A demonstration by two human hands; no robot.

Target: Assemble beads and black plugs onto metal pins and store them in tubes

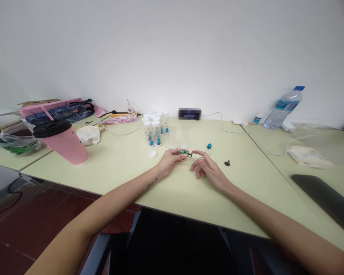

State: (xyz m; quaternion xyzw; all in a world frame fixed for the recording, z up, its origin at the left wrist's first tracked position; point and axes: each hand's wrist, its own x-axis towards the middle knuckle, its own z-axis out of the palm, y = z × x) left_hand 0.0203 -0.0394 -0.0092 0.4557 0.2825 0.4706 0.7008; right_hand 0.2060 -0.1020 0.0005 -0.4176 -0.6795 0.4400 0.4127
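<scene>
My left hand (173, 161) pinches a small green-and-black plunger-like tool (184, 152) with a thin metal shaft pointing left. My right hand (208, 168) holds nothing that I can see; its index finger stretches to the tool's black end, and whether they touch is unclear. Under the right fingers lies a thin wire-like piece (208, 154). A small blue metallic part (209, 146) rests behind that hand, and a black disc-headed piece (227, 163) is to its right. Clear tubes with white caps (156, 131), some containing blue parts, stand behind my left hand. A loose white cap (153, 154) lies nearby.
A pink cup with a black lid (65, 143) leans at the left, near bags and pink packaging. Against the wall stands a small dark display (189, 114). A water bottle (283, 109), a white cable (258, 141) and a dark flat object (323, 194) are at right.
</scene>
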